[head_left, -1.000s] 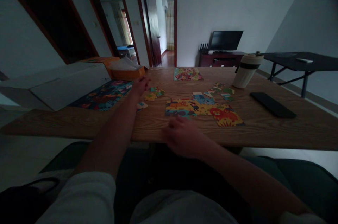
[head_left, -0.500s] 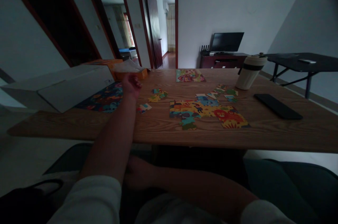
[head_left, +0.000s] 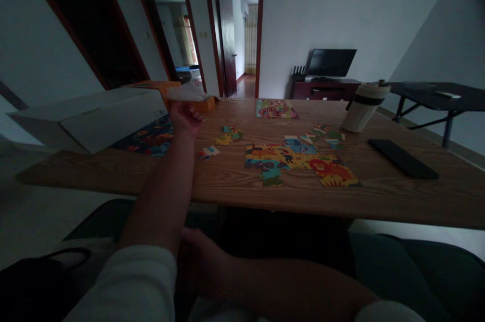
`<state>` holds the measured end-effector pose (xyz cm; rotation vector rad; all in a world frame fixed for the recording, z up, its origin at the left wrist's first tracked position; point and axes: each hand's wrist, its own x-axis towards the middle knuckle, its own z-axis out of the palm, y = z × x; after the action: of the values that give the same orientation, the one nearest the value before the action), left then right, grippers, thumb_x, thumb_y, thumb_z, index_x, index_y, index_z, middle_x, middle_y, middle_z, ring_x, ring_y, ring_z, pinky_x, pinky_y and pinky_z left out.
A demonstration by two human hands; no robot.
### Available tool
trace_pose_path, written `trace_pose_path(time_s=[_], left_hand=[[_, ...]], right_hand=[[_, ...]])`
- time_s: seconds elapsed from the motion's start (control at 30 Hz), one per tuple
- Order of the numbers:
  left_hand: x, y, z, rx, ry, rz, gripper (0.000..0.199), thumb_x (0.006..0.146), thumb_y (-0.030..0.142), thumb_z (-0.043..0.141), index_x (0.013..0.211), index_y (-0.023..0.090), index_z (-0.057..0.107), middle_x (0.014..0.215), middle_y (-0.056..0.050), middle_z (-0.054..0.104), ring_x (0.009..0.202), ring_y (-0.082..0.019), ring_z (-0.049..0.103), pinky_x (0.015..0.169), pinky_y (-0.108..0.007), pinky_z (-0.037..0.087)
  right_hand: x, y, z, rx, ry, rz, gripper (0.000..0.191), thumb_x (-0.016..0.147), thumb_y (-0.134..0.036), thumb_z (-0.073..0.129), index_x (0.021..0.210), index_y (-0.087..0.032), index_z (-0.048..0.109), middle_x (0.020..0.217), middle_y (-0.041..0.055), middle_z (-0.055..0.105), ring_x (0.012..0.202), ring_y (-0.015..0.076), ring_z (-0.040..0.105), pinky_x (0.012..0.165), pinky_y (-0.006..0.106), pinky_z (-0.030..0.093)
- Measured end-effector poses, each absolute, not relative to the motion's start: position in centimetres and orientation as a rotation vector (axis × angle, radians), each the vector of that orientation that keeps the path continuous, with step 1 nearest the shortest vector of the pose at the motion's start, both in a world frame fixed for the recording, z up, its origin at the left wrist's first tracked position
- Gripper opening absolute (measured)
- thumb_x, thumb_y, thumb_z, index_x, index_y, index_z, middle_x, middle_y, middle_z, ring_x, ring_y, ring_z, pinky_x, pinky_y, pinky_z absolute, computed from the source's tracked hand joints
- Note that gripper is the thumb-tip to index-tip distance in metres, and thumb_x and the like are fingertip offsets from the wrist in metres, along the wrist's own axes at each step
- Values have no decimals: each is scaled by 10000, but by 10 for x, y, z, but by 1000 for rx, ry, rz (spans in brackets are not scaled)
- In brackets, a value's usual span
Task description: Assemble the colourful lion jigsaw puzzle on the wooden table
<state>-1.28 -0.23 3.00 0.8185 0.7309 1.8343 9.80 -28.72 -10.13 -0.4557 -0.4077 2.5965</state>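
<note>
My left hand (head_left: 185,119) is stretched over the far left of the table, palm partly up and fingers curled. A small pale bit shows at its fingertips, too dim to name. Just beyond it stands an open orange box (head_left: 206,104) with crumpled clear plastic (head_left: 187,91). Below the hand lies a dark blue picture sheet (head_left: 142,139). Loose jigsaw pieces (head_left: 209,153) and a small pile of pieces (head_left: 228,136) lie to its right. My right hand (head_left: 206,259) rests low near my lap, its fingers mostly hidden behind my left forearm.
A partly joined jigsaw puzzle (head_left: 295,157) lies mid-table, a pink picture card (head_left: 276,108) behind it. A white box (head_left: 113,115) stands left. At right are a cream tumbler (head_left: 364,109) and a black flat object (head_left: 402,158). The table's front edge (head_left: 265,204) is close.
My left hand has shifted slightly left and stays by the orange box, fingers still curled. My right hand has opened a little at the thumb. The camera view has shifted slightly.
</note>
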Motion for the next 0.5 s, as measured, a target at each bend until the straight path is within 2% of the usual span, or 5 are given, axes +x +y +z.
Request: trace_pose_path(time_s=[0.1,0.2,0.3,0.5], left_hand=[[-17,-3,30,966,856,1831,452,903,620,485,665,238,450,512,38,344,485,-124,342,521,-292,283],[-20,-3,30,965,886,1831,449,910,633,435,680,248,455,516,33,336,508,-137,340,534,-298,297],[-22,-4,30,909,821,1832,435,942,582,348,692,241,454,517,33,329,518,-132,321,542,-302,301],[-21,-6,32,1308,950,1668,645,827,847,350,627,235,389,472,38,217,573,-121,292,598,-321,265]], right_hand=[[91,-286,-105,-384,-518,2612,527,722,-550,782,1073,-164,711,1150,109,724,1230,276,608,1098,410,370],[78,-286,-120,-428,-618,2681,657,631,-643,824,1062,-163,701,1128,126,720,1280,328,577,1119,477,356],[70,-285,-133,-485,-666,2732,720,588,-711,826,1053,-175,701,1132,122,720,1305,342,558,1132,510,342],[72,-287,-134,-338,-674,2678,797,500,-709,853,1058,-162,699,1150,134,714,1326,347,540,1173,493,286]])
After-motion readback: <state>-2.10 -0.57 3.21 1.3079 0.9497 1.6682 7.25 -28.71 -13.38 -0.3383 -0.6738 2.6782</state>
